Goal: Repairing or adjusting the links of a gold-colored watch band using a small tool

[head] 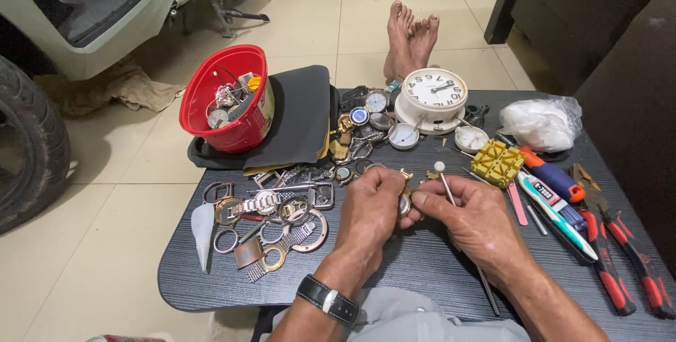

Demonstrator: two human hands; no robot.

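Two hands over the dark table, centre frame. Left hand has fingers curled and pressed around a small round watch case, gold-toned rim, pale face side, held just above the tabletop between both hands. Right hand pinches a thin metal tool with a white ball tip between thumb and fingers, its fingertips touching the case. One black wristwatch on the left wrist.

Counts:
- 1 white alarm clock at the far edge, round dial, two hands visible
- 1 red bucket with loose watch parts, sitting on a black cloth
- 1 yellow block-shaped case holder, right of the hands
- 1 white plastic bag, far right
- 2 pairs of red-handled pliers along the right edge
- 1 orange-and-blue handled tool, with one white tube beside it
- 1 pink stick near the right hand
- pile of bezels, rings and bracelet pieces left of the left hand; too tangled to count
- several loose watch heads near the clock, count unclear

Two bare feet on the tiled floor beyond the table. One tyre at the left edge.
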